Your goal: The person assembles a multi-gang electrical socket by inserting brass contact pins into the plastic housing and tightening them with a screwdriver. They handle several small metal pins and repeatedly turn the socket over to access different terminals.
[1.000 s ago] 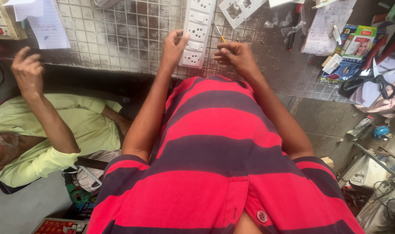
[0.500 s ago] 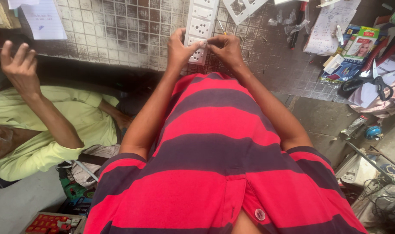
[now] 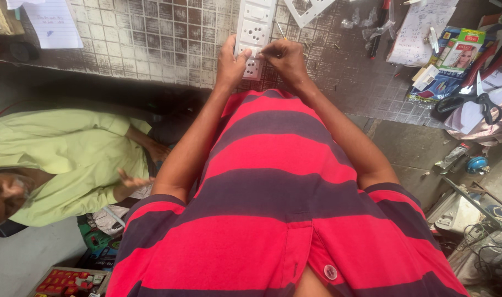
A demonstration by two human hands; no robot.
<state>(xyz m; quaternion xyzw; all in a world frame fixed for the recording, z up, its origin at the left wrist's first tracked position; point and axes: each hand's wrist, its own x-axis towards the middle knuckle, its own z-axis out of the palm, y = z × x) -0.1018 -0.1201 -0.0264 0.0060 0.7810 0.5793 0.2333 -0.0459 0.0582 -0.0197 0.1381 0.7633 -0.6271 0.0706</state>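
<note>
White socket board point(image 3: 255, 33) on a grey-white checked tiled counter point(image 3: 152, 44). Near it: black-handled scissors point(image 3: 471, 102), green-and-blue printed box point(image 3: 454, 55), white lined paper point(image 3: 55, 22). Below it: red/dark-purple striped shirt point(image 3: 273, 220); left, a co-worker's light green shirt point(image 3: 64, 154).

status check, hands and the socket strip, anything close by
Left hand and right hand both on near end of white socket strip. Strip flat on tiled counter. Second person's hand low at left, apart from it.

White socket-and-switch board point(image 3: 254, 33) (long, narrow) flat on the tiled counter, near edge under fingers.
</note>
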